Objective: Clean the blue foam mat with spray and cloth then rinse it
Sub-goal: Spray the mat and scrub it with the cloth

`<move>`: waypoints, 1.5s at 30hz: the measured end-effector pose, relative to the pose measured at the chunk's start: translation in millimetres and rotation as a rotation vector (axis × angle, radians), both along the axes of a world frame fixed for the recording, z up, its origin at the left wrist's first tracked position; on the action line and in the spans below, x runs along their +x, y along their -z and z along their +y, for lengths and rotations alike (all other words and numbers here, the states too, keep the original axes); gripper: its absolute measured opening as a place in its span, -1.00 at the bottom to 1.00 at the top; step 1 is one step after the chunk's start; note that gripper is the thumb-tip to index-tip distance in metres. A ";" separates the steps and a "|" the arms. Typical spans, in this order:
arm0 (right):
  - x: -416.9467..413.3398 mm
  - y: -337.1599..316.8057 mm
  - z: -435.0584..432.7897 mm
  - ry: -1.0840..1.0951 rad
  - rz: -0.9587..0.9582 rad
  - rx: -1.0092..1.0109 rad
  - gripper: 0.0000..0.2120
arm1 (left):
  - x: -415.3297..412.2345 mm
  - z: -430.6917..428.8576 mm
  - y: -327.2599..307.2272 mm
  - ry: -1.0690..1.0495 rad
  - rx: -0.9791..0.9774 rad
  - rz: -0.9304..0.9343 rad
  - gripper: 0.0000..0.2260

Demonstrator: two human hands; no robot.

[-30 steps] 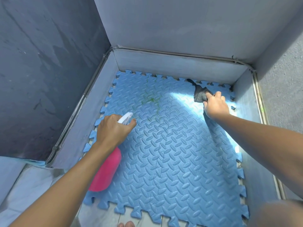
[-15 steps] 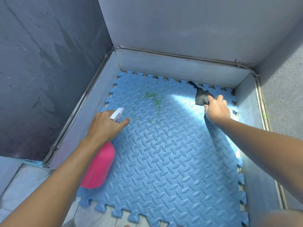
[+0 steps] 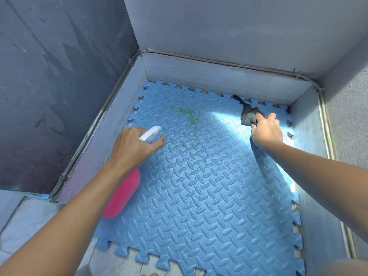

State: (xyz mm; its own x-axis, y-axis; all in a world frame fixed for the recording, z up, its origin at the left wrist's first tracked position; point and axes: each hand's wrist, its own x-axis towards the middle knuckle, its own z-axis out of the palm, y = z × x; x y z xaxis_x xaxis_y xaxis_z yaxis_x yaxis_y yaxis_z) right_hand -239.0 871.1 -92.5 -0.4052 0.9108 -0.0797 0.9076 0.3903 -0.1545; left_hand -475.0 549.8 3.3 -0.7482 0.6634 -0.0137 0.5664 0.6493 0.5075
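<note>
Scanning from the left: a dark, stained wall (image 3: 49, 86) with a low grey curb (image 3: 103, 136) along its foot. Pale floor tiles (image 3: 29, 216) show at the bottom left.

The left grip (image 3: 132, 148) is clenched round the neck of a pink spray bottle (image 3: 123, 194), index finger stretched forward under the white nozzle (image 3: 150, 133). The bottle body hangs below the wrist, over the mat's left edge. The nozzle points toward the far middle of the mat.

The blue foam mat (image 3: 209, 196) lies flat on the floor inside the curbed corner, with jigsaw teeth all round. Its far edge sits against the back curb (image 3: 219, 82).

A green stain (image 3: 191, 118) is on the mat's far half, just beyond and right of the nozzle and apart from it, between the two grips. A bright light patch lies right of the stain.

The right grip (image 3: 266, 130) is near the mat's far right corner, grasping a dark grey cloth (image 3: 249, 116). The cloth is bunched at the fingers, and one thin tail trails toward the far edge. Cannot tell if the cloth touches the mat.

A rough grey wall (image 3: 348, 116) is at far right.
</note>
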 end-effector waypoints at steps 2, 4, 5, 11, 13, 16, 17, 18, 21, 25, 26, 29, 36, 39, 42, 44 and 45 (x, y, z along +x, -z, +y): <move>0.6 0.4 0.5 -0.005 -0.002 0.003 -0.63 | -2.1 4.3 -4.5 -0.014 0.044 0.033 -0.50; 2.0 1.1 0.7 -0.012 0.001 -0.002 -0.62 | -4.9 8.7 -6.0 0.038 0.060 0.018 -0.52; 2.4 1.2 0.7 -0.017 0.001 -0.004 -0.62 | -5.9 10.7 -5.0 0.064 0.054 0.006 -0.53; 3.1 -0.5 2.1 -0.040 0.008 0.004 -0.66 | -4.1 13.1 -3.7 -0.029 0.062 0.039 -0.50; 3.0 -1.3 2.1 -0.040 0.007 0.000 -0.66 | -7.0 11.4 -2.8 -0.013 0.077 0.044 -0.51; 4.0 -1.1 2.0 -0.039 0.007 -0.001 -0.66 | -12.6 12.7 2.0 0.096 0.063 -0.036 -0.50; 3.9 -1.5 2.1 -0.038 0.005 -0.003 -0.66 | -13.1 12.8 2.8 0.116 0.048 -0.073 -0.49; 3.7 -1.8 2.4 -0.039 0.002 -0.006 -0.67 | -12.4 12.8 4.4 0.122 0.043 -0.119 -0.48; 2.9 -3.3 2.5 -0.042 -0.005 -0.015 -0.68 | -4.0 12.7 6.6 0.107 0.026 -0.150 -0.48; 3.7 -3.3 3.3 -0.043 0.000 -0.014 -0.66 | 3.5 15.2 4.1 0.175 -0.007 -0.116 -0.45; 3.8 -3.0 3.4 -0.041 0.000 -0.012 -0.65 | 1.7 15.9 5.6 0.197 -0.013 -0.145 -0.45; 3.7 -2.7 2.4 -0.040 0.004 -0.012 -0.65 | -2.7 16.0 8.6 0.181 -0.027 -0.192 -0.42; 4.6 -2.8 2.8 -0.051 0.005 -0.005 -0.63 | 7.3 23.9 8.4 0.170 -0.178 -0.116 -0.47; 4.7 -2.5 2.9 -0.055 -0.011 -0.003 -0.66 | 8.4 24.7 11.1 0.176 -0.200 -0.155 -0.48; 3.8 -1.6 3.6 -0.052 -0.015 -0.006 -0.66 | 14.0 17.6 13.1 0.051 -0.249 -0.142 -0.55; 3.7 -1.1 4.2 -0.054 -0.011 -0.007 -0.65 | 14.6 10.3 15.8 0.030 -0.280 -0.109 -0.54; 3.9 -0.8 4.6 -0.052 -0.012 -0.004 -0.65 | 12.1 6.9 17.7 0.032 -0.271 -0.123 -0.51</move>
